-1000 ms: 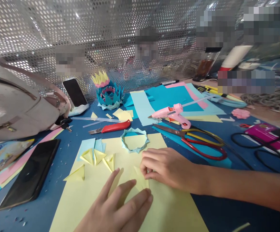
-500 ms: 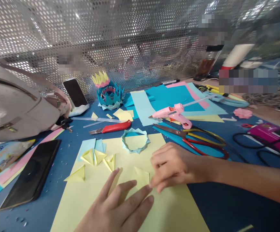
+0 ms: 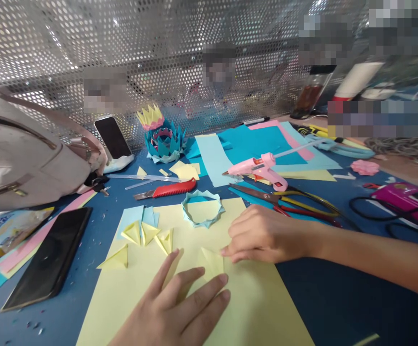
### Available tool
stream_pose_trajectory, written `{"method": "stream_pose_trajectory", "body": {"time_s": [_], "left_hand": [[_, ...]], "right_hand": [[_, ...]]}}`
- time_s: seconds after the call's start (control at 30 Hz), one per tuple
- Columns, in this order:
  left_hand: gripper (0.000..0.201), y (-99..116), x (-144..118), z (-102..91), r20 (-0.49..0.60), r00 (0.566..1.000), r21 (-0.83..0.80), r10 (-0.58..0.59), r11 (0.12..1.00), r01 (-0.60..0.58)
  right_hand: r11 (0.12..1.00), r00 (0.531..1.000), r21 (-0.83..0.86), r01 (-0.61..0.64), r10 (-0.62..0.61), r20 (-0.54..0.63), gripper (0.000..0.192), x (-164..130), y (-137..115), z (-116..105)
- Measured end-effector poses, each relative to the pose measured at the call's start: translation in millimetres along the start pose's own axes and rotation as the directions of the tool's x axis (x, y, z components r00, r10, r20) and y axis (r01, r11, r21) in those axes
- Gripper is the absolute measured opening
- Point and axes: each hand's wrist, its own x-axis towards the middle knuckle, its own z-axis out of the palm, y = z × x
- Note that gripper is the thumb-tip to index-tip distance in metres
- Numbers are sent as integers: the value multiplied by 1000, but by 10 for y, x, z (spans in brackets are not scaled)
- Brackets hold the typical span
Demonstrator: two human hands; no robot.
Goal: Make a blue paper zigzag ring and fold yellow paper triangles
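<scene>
folded yellow paper [image 3: 212, 263], tip pointing away

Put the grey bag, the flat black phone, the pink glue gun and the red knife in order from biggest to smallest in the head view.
1. Grey bag, by far the biggest.
2. Flat black phone, though it lies nearer the camera, which helps.
3. Pink glue gun and red knife look about alike; I would not rank them.

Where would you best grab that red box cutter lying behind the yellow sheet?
Probably by the red handle of the box cutter, coming from above. It lies flat, the handle is its longest part, and the bare metal blade sticks out at its left end, so keep the fingers to the right.
</scene>
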Motion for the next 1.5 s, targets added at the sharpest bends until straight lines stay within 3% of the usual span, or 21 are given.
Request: {"method": "stream_pose_trajectory", "body": {"time_s": [0.1, 0.17, 0.3, 0.5, 0.83, 1.1, 1.23, 1.33, 1.43, 1.5], "left_hand": [[36, 2, 17, -37, 48, 999, 17, 11, 1000, -12], [36, 14, 28, -66, 75, 997, 26, -8, 1000, 6], [35, 27, 44, -102, 93, 996, 38, -11, 999, 7], [35, 12, 39, -90, 92, 996, 36, -2, 999, -1], [37, 33, 21, -115, 121, 992, 30, -33, 999, 30], [39, 2, -4, -17, 50, 999, 12, 0, 1000, -1], [44, -16, -3, -9, 31, 999, 13, 18, 1000, -18], [41, -10, 1, -22, 56, 998, 24, 4, 1000, -6], [41, 0, -12, 10, 22, 1000, 22, 14, 1000, -14], [42, 7, -28, 51, -22, 1000, 17, 0, 1000, 1]], "right_hand": [[999, 998, -28, -33, 31, -46, 29, 24, -62, 21], [990, 990, 46, -132, 134, -52, 23, 57, -113, 40], [930, 942, 155, -334, 334, 27, 15, 122, -196, 83], [863, 870, 111, -493, 485, 91, 14, 166, -266, 122], [865, 864, 40, -501, 496, 81, 11, 178, -335, 162], [842, 839, 38, -538, 532, 114, 12, 235, -367, 105], [863, 859, 8, -506, 502, 104, 11, 218, -369, 118], [901, 900, 15, -434, 433, 56, 9, 163, -329, 136], [974, 975, -58, -221, 219, -39, 4, 96, -263, 132], [979, 996, -196, -55, 39, -82, 12, 69, -224, 111]]}}
